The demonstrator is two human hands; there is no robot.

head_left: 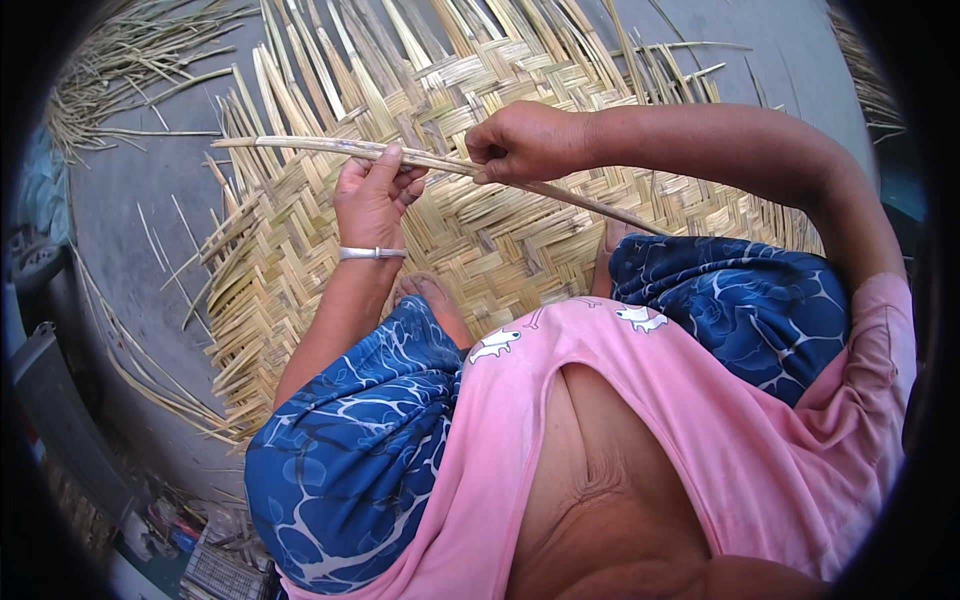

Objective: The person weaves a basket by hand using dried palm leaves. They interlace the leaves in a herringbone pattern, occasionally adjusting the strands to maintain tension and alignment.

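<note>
A long, flattened reed strip [310,145] is held up across the front of me, its left end reaching past my left hand and its right end sloping down toward my right knee. My left hand [375,190] pinches it between thumb and fingers; a silvery band circles that wrist. Farther right, my right hand [530,143] is closed around the same strip, its fingertips partly hidden behind the knuckles. Beneath both hands lies a woven reed mat [480,260] in a zigzag pattern, with loose strip ends sticking out along its far and left edges.
A heap of loose reeds [150,65] lies at the far left on the grey floor [130,220]. Several long strips curve along the mat's left side. Assorted items, including a wire rack [220,565], sit at the lower left. My feet rest on the mat.
</note>
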